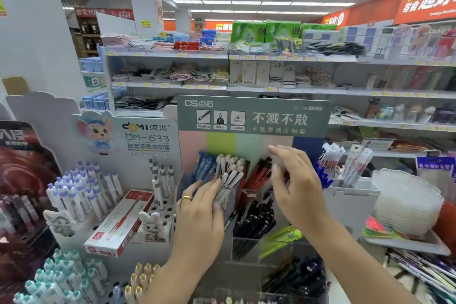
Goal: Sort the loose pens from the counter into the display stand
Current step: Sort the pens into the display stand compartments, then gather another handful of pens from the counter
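Note:
A clear tiered display stand (246, 249) with a grey-green header card holds bunches of pens: blue pens (203, 168), white pens (230, 165), red pens (259, 175), black pens (256, 219) and green pens (283, 237). My left hand (199, 215), with a gold ring, has its fingers straight against a few white pens (228, 187) at the top tier. My right hand (293, 185) hovers over the right side of the top tier, fingers spread and relaxed; I see nothing held in it.
A white Domi stand (138, 145) with purple-capped pens (81, 192) and a red-white pen box (121, 222) is at the left. A white bin (352, 195) with packaged refills and a stack of white dishes (407, 205) sit at the right. Store shelves fill the background.

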